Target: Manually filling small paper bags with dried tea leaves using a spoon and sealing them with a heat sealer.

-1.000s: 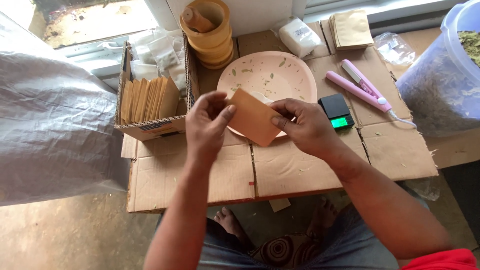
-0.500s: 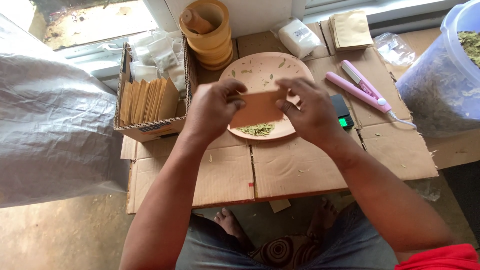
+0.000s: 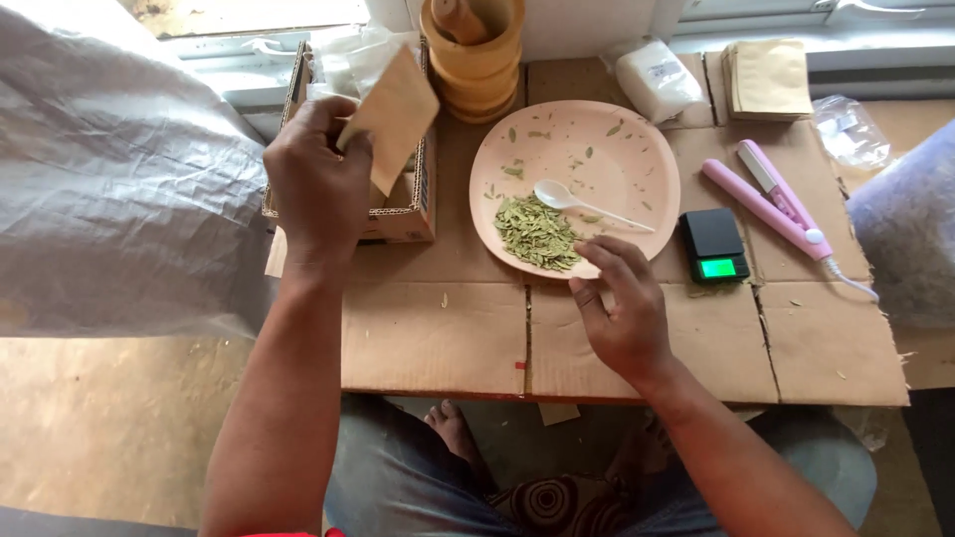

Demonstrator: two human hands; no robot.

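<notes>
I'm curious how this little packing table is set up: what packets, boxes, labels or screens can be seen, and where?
Brown paper pouch: flat, held up in the left hand over the box.
Cardboard box: open, left of the plate, printed label on its side.
Pocket scale: small, black, right of the plate, green lit screen.
Stack of brown pouches: far right, by the window.
White wrapped packet: behind the plate, small label.

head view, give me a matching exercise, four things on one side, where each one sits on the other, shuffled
Things:
1. brown paper pouch
2. white spoon
3. pocket scale
4. pink sealer

Places:
A. lying on the peach plate
B. farthest right on the cardboard, cord trailing off
C. held up in the left hand over the open box
D. just right of the plate, green screen lit

Pairs: 1-C, 2-A, 3-D, 4-B
</notes>
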